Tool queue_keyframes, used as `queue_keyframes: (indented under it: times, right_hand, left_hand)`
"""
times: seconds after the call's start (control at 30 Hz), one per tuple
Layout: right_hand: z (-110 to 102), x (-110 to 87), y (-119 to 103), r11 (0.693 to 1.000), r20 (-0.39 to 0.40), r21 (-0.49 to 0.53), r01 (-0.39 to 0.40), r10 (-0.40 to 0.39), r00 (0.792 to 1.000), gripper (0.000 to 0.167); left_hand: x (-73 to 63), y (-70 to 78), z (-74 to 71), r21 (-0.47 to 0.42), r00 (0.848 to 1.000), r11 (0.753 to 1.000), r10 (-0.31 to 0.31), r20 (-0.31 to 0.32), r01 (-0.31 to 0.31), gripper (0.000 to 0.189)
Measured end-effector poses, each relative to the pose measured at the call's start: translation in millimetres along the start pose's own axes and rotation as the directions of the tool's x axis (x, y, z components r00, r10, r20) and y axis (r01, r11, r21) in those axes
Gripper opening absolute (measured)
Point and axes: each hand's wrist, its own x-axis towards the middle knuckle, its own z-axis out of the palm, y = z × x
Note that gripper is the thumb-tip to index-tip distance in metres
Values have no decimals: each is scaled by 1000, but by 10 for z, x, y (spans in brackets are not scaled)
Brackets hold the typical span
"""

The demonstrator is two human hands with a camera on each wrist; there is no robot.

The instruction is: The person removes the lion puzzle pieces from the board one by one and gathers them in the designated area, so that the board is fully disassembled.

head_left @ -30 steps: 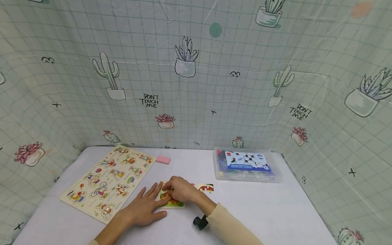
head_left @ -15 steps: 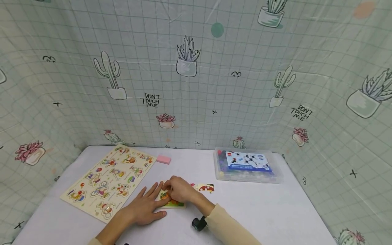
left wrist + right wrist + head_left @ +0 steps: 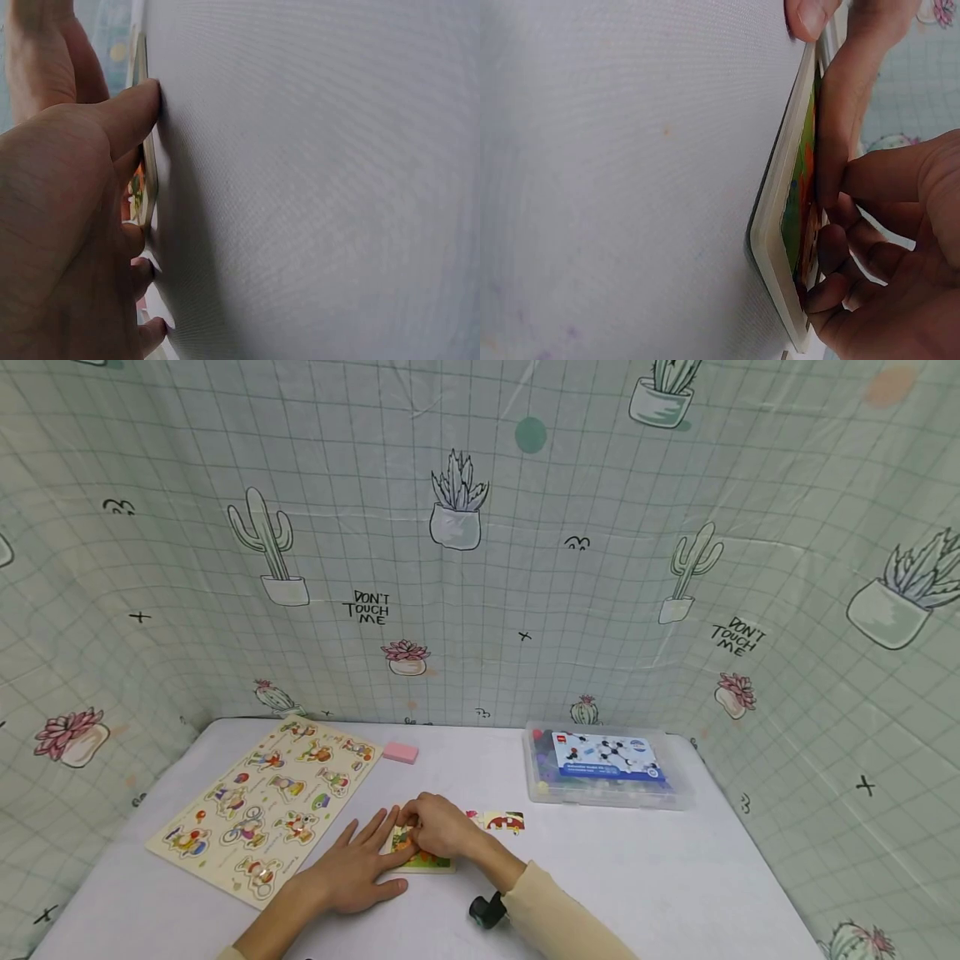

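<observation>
A small jigsaw puzzle [image 3: 429, 862] in a pale wooden tray [image 3: 769, 229] lies flat on the white table, its picture green and orange. My left hand [image 3: 348, 870] rests with fingers spread, the index finger across the puzzle and the thumb on the cloth by its near edge. Over the puzzle's upper part my right hand [image 3: 442, 825] has its fingers curled down, fingertips right at the picture surface. In the right wrist view its thumb [image 3: 881, 174] meets the left index finger. I cannot tell whether the right fingers pinch a piece; the palm and fingers hide much of the picture.
Loose puzzle pieces [image 3: 504, 820] lie just right of the right hand. A large wooden picture board [image 3: 262, 802] is at left, a pink block [image 3: 401, 752] behind. A clear plastic case [image 3: 603, 768] stands back right; a black object [image 3: 486, 911] sits by the right sleeve.
Both hands keep nearly the same place on the puzzle throughout. The right sleeve and the black object beside it shift slightly left.
</observation>
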Motion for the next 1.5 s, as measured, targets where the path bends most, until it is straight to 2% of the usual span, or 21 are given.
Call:
queue_keyframes:
  times: [0.87,1.37,1.5]
  right_hand:
    - [-20,-76,33,986,-16,165,14,-11,1000,18]
    - [-19,-87,57,988,-20,158,0,3,1000,9]
    - [-29,-108,54,982,-31,191,-6,12,999,8]
  left_hand:
    - [-12,3,1,-21,1000,1000,-6,-8,6,59]
    - [-10,-6,-4,-8,1000,1000,17,-17,-18,58]
    - [-6,-9,6,-6,1000,1000,13,-16,-14,59]
